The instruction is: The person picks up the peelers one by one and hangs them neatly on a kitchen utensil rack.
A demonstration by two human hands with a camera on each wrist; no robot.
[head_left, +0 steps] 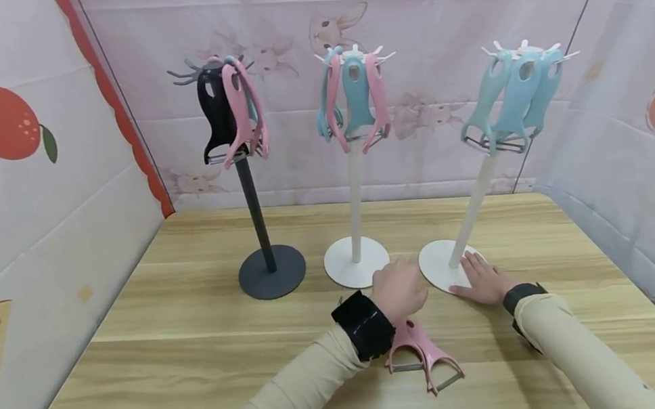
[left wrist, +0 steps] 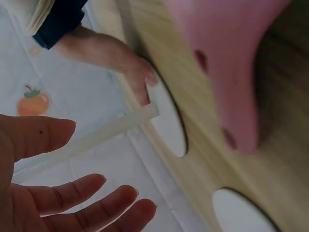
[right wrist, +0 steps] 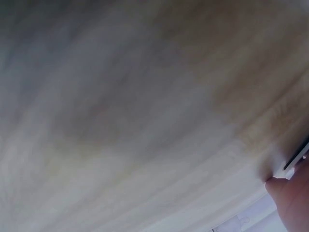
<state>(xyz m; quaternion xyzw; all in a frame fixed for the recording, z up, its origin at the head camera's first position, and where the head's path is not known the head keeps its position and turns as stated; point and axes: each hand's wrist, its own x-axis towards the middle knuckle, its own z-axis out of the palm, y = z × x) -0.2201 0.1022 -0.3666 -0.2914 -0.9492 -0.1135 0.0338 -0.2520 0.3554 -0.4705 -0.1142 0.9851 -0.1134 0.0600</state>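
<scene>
My left hand (head_left: 400, 289) hovers above the table with relaxed, spread fingers and holds nothing, as the left wrist view shows. Just below it, two pink peelers (head_left: 423, 343) lie overlapping on the wood, their handle ends partly hidden. In the left wrist view a pink peeler (left wrist: 231, 63) looms close. My right hand (head_left: 484, 281) rests on the round base (head_left: 435, 263) of the right white stand, fingers laid over its top. Several light blue peelers (head_left: 524, 88) hang from that stand's hooks. In the right wrist view only part of the hand (right wrist: 292, 203) shows.
A middle white stand (head_left: 357, 266) carries pink and blue peelers (head_left: 357, 91). Left of it, a dark grey stand (head_left: 272, 272) holds black, pink and blue peelers (head_left: 218, 112). Printed cloth walls (head_left: 301, 187) border the wooden table (head_left: 199, 357) at the back and sides.
</scene>
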